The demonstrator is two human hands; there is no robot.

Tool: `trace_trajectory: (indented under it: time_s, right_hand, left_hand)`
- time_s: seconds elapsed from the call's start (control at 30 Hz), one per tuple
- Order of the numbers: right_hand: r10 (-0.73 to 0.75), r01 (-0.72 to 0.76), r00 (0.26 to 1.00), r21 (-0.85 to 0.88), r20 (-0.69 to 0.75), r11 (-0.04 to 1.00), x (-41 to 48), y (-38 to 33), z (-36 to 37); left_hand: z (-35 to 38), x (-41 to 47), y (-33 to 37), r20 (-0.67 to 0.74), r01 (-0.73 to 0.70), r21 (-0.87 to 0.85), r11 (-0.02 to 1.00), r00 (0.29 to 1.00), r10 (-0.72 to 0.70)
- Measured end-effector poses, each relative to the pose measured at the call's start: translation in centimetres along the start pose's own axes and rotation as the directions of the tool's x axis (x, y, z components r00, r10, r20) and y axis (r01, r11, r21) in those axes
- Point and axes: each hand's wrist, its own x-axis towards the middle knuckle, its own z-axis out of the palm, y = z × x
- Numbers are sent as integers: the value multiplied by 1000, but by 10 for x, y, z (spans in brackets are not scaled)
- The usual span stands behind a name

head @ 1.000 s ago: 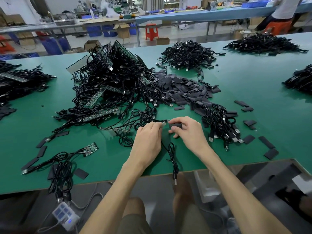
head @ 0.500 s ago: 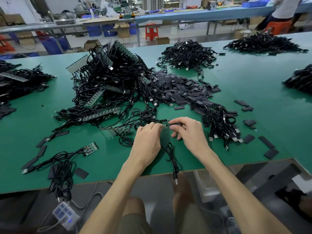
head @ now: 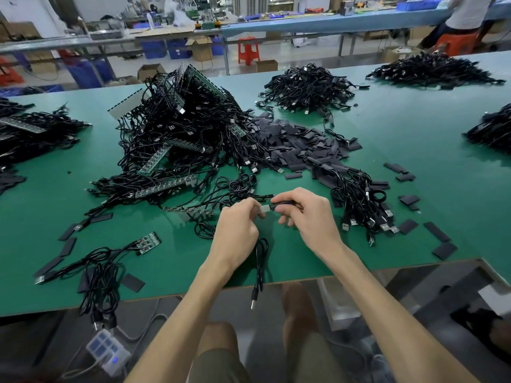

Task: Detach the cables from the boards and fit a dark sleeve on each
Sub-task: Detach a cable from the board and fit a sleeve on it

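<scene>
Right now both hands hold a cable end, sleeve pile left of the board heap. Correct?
No. The sleeve pile lies right of the board heap, not left; the head view shows it. The left hand and right hand do hold a cable end.

On the table (head: 442, 139), the heap of boards and cables (head: 179, 139) is piled left of the sleeve pile (head: 298, 145); a cable pile (head: 307, 87) lies behind, a cable bundle (head: 359, 205) before.

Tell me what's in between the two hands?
The head view shows a silvery cable end between the left hand and right hand, sticking out of the dark sleeve the right hand pinches.
</scene>
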Motion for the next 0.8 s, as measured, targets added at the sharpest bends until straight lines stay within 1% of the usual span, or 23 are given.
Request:
trace_trajectory:
  time_s: [0.13,0.27,0.4,0.53,0.63,0.73,0.8]
  right_hand:
    - [-62,64,998,-55,31,996,-2,2,3]
    - [-146,151,988,-140,47,979,-7,1,5]
    - [-164,175,984,-192,68,966,-9,-1,4]
    - [-226,245,970,-319,94,916,-11,-5,3]
    - [-245,261,965,-402,92,877,-12,-8,4]
    - [-254,274,961,-445,105,853,-12,-10,4]
    - [-286,307,951,-468,118,829,-13,-11,4]
  left_hand:
    - [1,0,-1,-5,26,-1,1000,1000,-26]
    - [0,0,-3,22,3,-30,1000,1000,-2]
    - [0,0,-4,16,-11,-47,999,1000,12]
    - [-1,0,-3,2,-8,-21,1000,1000,8]
    - [-1,-1,-1,2,-16,-3,1000,1000,16]
    - [-2,-2,1,5,-23,28,999,1000,22]
    - [-2,-2,2,9,-16,62,998,1000,16]
